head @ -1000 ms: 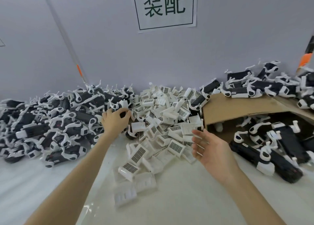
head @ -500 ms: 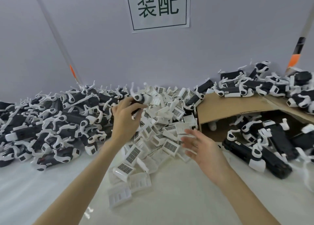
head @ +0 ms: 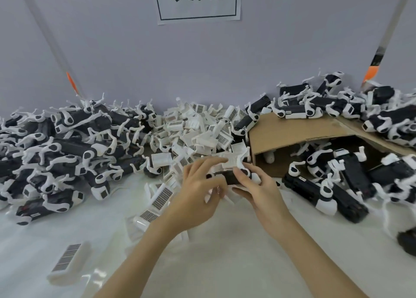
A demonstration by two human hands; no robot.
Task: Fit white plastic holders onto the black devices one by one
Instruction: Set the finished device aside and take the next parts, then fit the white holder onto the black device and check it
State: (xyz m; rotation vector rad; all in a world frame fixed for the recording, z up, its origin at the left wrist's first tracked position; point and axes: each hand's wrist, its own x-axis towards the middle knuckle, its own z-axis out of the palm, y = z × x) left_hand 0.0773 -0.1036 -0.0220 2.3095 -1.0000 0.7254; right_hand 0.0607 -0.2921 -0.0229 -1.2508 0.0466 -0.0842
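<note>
I am holding the black device [head: 227, 176] with both hands, left hand [head: 198, 192] and right hand [head: 256, 189] pinching it over the bench [head: 202, 264], so the white holder [head: 233, 160] is lining up on top.

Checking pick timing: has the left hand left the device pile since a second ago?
Yes. The left hand came off the left pile, moving right and nearer, and now holds a black device near the cardboard box.

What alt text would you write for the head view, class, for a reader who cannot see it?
Two hands, left hand and right hand, hold a black device and a white holder together above a white table. Heaps of black devices and white holders lie behind.
</note>
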